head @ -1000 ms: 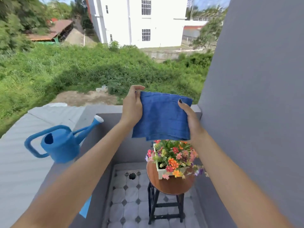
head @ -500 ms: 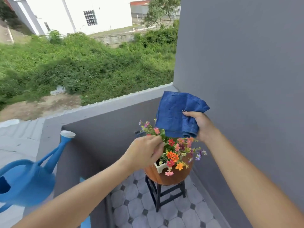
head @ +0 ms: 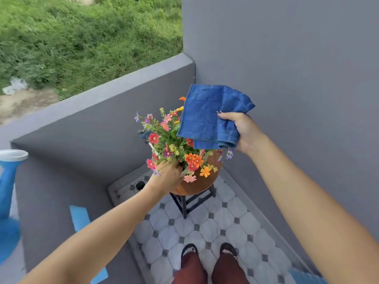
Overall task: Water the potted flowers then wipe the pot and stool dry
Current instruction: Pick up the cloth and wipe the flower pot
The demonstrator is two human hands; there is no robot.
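Note:
A bunch of pink, orange and purple potted flowers [head: 174, 144] stands on a round brown wooden stool [head: 196, 186] with black legs, in the corner of a balcony. The pot is almost wholly hidden by blooms and by my left hand [head: 168, 176], whose fingers curl around its near rim. My right hand [head: 244, 132] grips a folded blue cloth [head: 205, 117], held just above the right side of the flowers and touching the upper blooms.
A blue watering can [head: 8, 181] sits on the grey parapet ledge at the far left. The grey parapet wall [head: 102, 124] and a tall grey wall [head: 287, 78] enclose the stool. The tiled floor [head: 215, 228] has a drain hole [head: 140, 185]; my feet [head: 209, 255] stand close by.
My left hand let go of the cloth and dropped to the pot. My right hand kept the cloth, now bunched, over the flowers. The view tilted down and to the right.

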